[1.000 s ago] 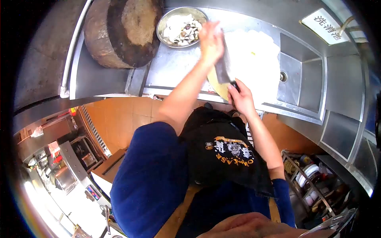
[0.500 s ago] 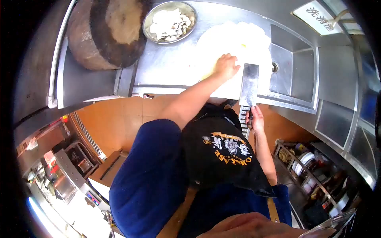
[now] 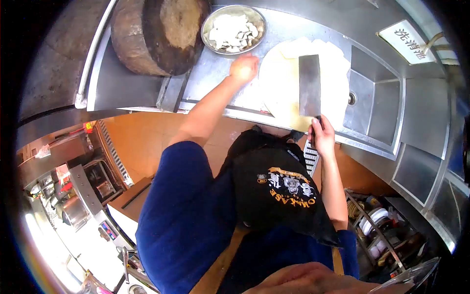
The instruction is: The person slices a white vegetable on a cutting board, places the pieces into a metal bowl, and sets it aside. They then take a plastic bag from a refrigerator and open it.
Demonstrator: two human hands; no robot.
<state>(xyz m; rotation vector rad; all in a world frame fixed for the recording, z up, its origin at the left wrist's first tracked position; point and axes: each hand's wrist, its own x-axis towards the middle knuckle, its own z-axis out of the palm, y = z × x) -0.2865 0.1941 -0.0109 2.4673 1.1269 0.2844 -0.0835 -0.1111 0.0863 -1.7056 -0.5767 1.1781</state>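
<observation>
My right hand (image 3: 323,137) is closed round the dark handle of a cleaver (image 3: 309,85). The broad grey blade points away from me, above the right part of a pale round cutting board (image 3: 276,90). Glare washes out much of the board, and I cannot make out whether food lies on it. My left hand (image 3: 244,68) is left of the board, just in front of a steel bowl (image 3: 207,41). Its fingers are curled together, and what they hold, if anything, is hidden. White chopped pieces (image 3: 232,32) with some dark edges fill the bowl.
A thick round wooden chopping block (image 3: 147,39) stands at the left of the steel counter (image 3: 208,83). To the right is a sink (image 3: 364,98), with a sign (image 3: 409,41) behind it. A rack (image 3: 377,230) with dishes stands low on the right.
My left hand has moved left off the board toward the bowl, its fingers now more curled. The cleaver has moved farther over the board in my right hand. The view has shifted.
</observation>
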